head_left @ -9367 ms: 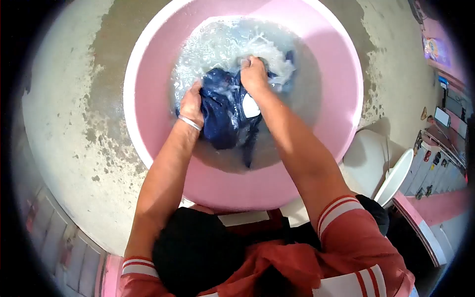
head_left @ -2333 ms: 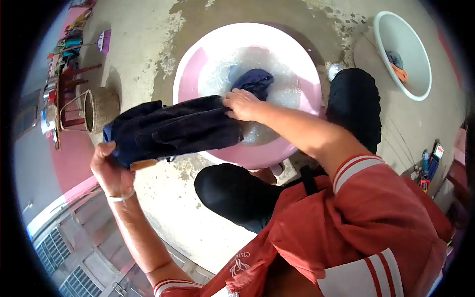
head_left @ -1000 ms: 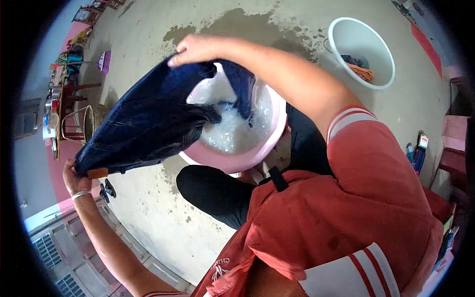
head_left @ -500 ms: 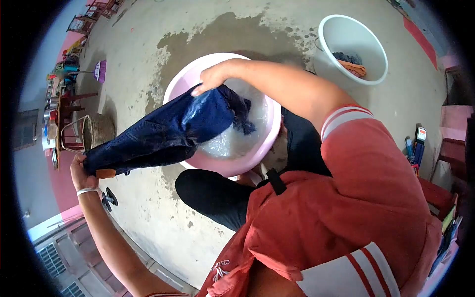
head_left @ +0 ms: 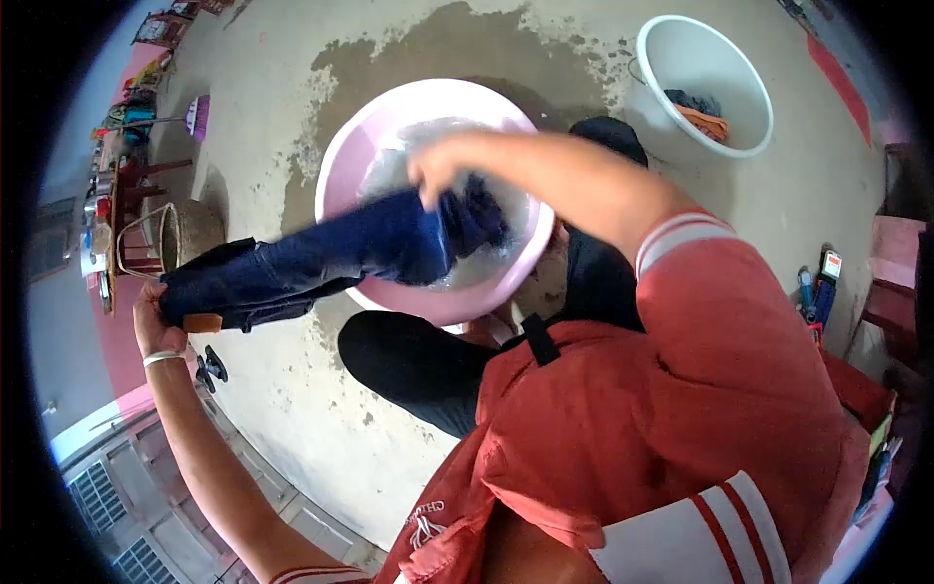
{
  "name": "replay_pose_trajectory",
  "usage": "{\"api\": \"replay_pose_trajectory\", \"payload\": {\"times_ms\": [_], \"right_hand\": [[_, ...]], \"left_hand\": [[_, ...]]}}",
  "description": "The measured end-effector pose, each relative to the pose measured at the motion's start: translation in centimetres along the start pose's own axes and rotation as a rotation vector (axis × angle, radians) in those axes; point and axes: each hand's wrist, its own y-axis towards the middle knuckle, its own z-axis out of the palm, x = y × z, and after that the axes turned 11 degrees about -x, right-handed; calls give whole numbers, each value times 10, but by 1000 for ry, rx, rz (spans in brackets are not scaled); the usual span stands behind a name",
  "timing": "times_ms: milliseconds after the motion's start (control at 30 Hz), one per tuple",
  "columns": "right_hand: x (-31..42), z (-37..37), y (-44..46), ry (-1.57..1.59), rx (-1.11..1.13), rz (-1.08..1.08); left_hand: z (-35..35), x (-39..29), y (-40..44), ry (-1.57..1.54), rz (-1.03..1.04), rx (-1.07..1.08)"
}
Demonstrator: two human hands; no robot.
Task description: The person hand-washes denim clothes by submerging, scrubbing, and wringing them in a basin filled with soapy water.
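A pair of dark blue jeans [head_left: 336,243] stretches from the left side into a pink washbasin [head_left: 342,175]. My left hand [head_left: 159,319] is closed on the waistband end, close to a brown leather patch [head_left: 202,323]. The leg ends hang into cloudy, sudsy water [head_left: 413,141]. Above the basin, my right hand [head_left: 440,170] is smeared by motion near the lower part of the jeans; whether its fingers grip the cloth cannot be made out.
A white tub [head_left: 693,68] with dark and orange clothes [head_left: 702,123] in it stands at the upper right. To the left are a woven basket [head_left: 193,236], black sandals [head_left: 211,368] and a purple broom head [head_left: 197,118]. Wet floor [head_left: 409,58] surrounds the basin.
My right hand has moved slightly right and down from the upper edge of the jeans, where it gripped the cloth. The jeans' leg now sags lower into the basin. My left hand keeps its hold.
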Motion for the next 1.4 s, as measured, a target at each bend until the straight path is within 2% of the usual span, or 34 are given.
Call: {"api": "replay_pose_trajectory", "payload": {"times_ms": [33,67,100,133,167,233,267,300,367,400,433,500,567,633,700,733,767,800,833,867,933,967,1000,1033,1067,1133,1200,1233,1300,1367,1400], "right_hand": [[-25,-26,16,81,-69,69],[-16,-57,3,-13,-422,178],[-10,-76,-3,-114,-726,152],[-9,-79,-1,-90,-865,244],[-8,-74,-1,-95,-866,240],[-9,-64,-8,-459,-307,192],[-3,-66,-14,-516,-323,175],[-10,-68,-13,-557,-454,146],[-15,-87,-14,-479,-649,220],[-20,-96,-12,-494,-743,204],[-26,-106,-5,-521,-801,235],[-28,-123,-2,-551,-879,250],[-33,-127,-3,-571,-888,229],[-47,-125,-13,-605,-869,194],[-76,-103,-34,-632,-685,189],[-97,-87,-45,-645,-545,192],[-127,-65,-52,-703,-345,179],[-146,-42,-68,-720,-288,75],[-155,-20,-76,-680,-178,156],[-162,-3,-92,-561,-190,97],[-149,23,-93,-537,-145,243],[-148,36,-97,-535,-136,278],[-150,44,-102,-522,-88,277],[-152,46,-106,-457,-213,234],[-153,49,-109,-390,-348,193],[-149,50,-114,-294,-371,255],[-150,53,-119,-137,-484,302],[-151,60,-121,-148,-495,327],[-159,63,-134,121,-658,499],[-180,66,-158,342,-967,693],[-207,73,-173,259,-1048,810]], "left_hand": [[-4,6,6,-4,-11,1],[-11,11,18,-27,-44,-3],[-18,15,29,-54,-72,-8],[-21,17,33,-71,-32,2],[-21,23,37,-76,-29,2],[-13,35,48,-119,-78,40],[6,42,39,-117,-54,26],[11,44,46,-127,-51,32],[6,57,75,-122,-75,11],[-14,62,108,-207,-87,116],[-1,60,101,-212,-93,113],[35,52,70,-242,-69,-82],[29,67,72,-294,-48,-70],[31,120,61,-253,215,34],[41,193,46,-71,87,259],[52,245,46,-26,-78,162],[60,293,45,20,-271,173],[78,330,36,110,-413,208],[80,370,45,289,-424,268],[89,394,47,408,-468,304],[90,470,73,361,-572,266],[106,471,62,342,-652,238],[120,468,46,-1,-840,276],[130,433,37,195,-881,217],[129,445,44,221,-904,245],[120,471,55,260,-945,269],[116,506,62,484,-735,295],[119,499,62,493,-728,322],[136,471,48,402,-621,212],[110,543,67,383,-421,78],[117,527,65,490,-444,126]]}}
